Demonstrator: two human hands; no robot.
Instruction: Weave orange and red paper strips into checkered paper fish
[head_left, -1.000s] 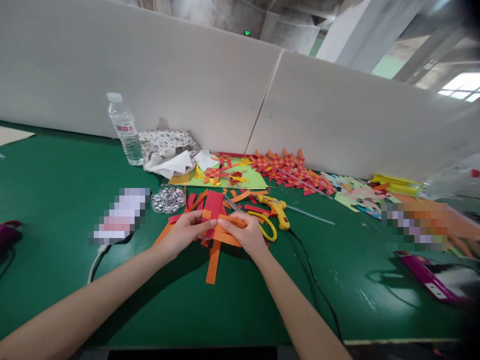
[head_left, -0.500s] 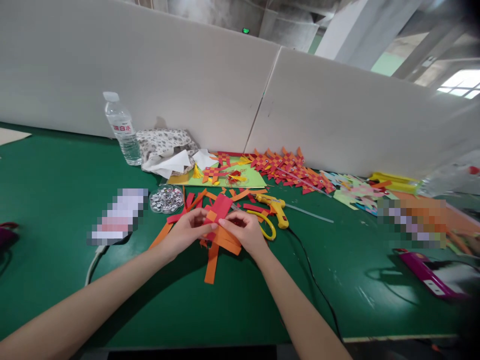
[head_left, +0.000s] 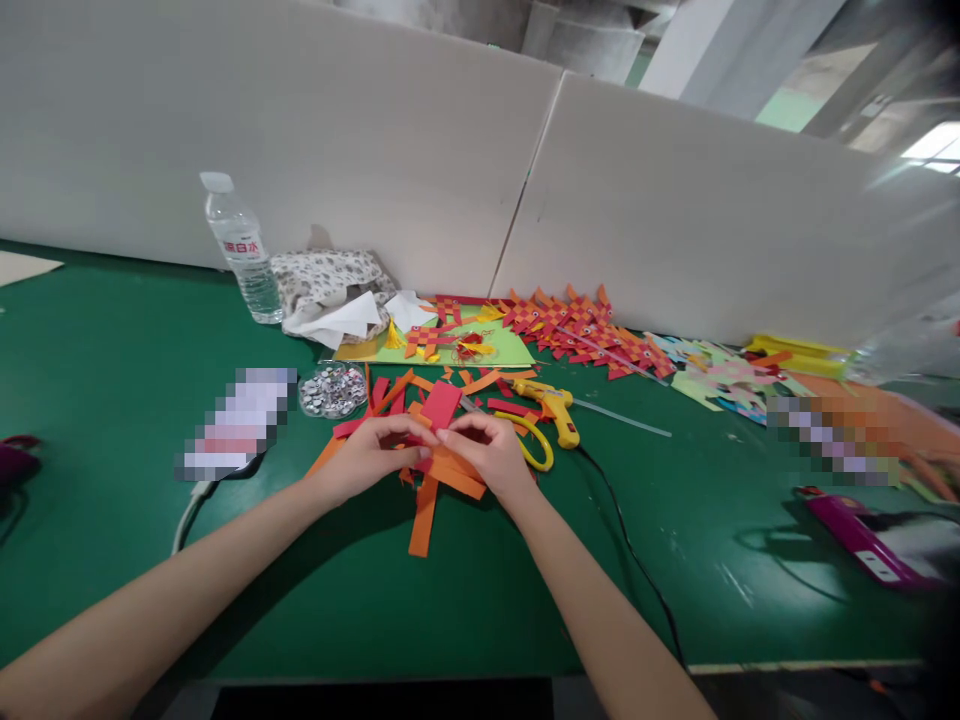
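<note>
My left hand (head_left: 367, 455) and my right hand (head_left: 495, 460) meet over the middle of the green table, fingers pinched on a weave of red and orange strips (head_left: 457, 478). Its flat red end (head_left: 442, 402) sticks out beyond the fingertips. Orange ends point towards me and to the right. The fingers cover the centre of the weave. Loose strips (head_left: 386, 390) lie just behind my hands. Beside my right hand are scissors with a yellow handle loop (head_left: 549, 455), partly hidden, and a yellow glue gun (head_left: 559, 415).
Finished woven fish (head_left: 555, 325) are piled at the back. A dish of googly eyes (head_left: 334, 390), a phone-like pixelated object (head_left: 240, 425) and a water bottle (head_left: 244, 255) stand to the left. The glue gun's black cord (head_left: 626, 535) runs to the front edge. A purple power strip (head_left: 855, 540) lies right.
My left fingers have shifted over the weave's middle, hiding the small orange square seen there before. The right hand has also moved slightly, closer to the left fingertips. The camera view has tilted slightly.
</note>
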